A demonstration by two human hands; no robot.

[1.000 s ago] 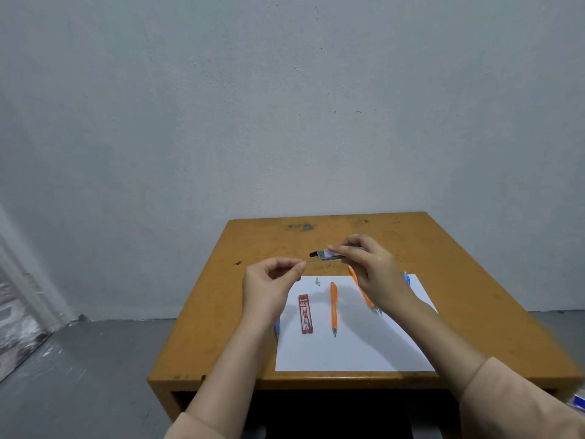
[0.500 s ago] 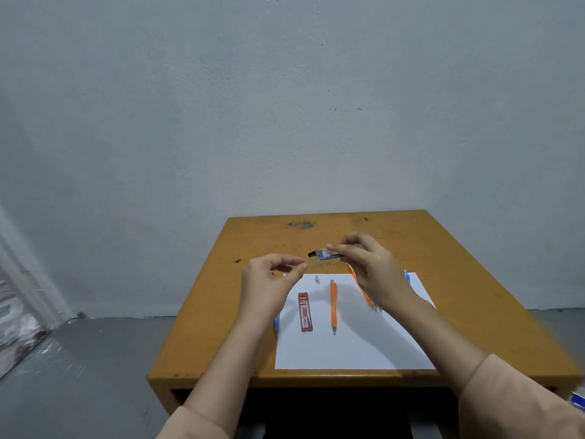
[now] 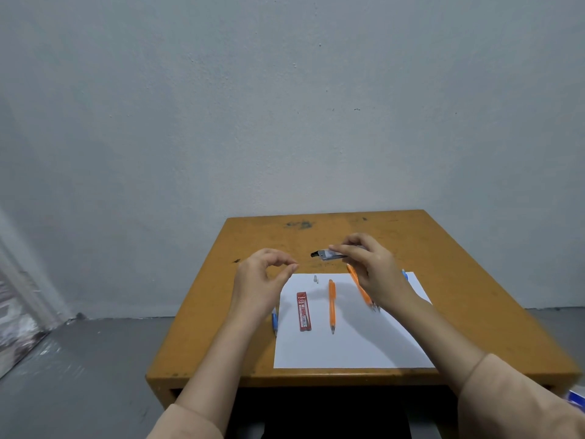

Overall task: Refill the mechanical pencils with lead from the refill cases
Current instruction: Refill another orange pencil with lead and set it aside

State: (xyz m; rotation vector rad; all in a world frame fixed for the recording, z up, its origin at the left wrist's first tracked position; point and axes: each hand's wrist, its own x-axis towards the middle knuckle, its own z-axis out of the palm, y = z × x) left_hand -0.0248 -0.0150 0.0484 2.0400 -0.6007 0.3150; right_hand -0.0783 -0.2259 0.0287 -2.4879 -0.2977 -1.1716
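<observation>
My right hand [image 3: 370, 269] grips a clear grey lead refill case [image 3: 329, 255] above the table, its black end pointing left. My left hand [image 3: 262, 280] hovers just left of it, thumb and forefinger tips pinched together; anything between them is too thin to see. On the white paper [image 3: 348, 346] lie a red refill case [image 3: 304, 312] and an orange mechanical pencil [image 3: 331, 305]. A second orange pencil [image 3: 356, 280] lies partly under my right hand. One blue pencil [image 3: 274, 321] shows beside my left wrist, another [image 3: 404, 274] behind my right hand.
A small white cap or eraser [image 3: 315, 278] lies near the paper's far edge. The orange wooden table [image 3: 474, 296] stands against a grey wall, with grey floor to the left. A blue and white item [image 3: 577, 403] peeks in at the lower right.
My left hand has drifted slightly left, away from the case's black end. My right hand and the case have stayed almost still.
</observation>
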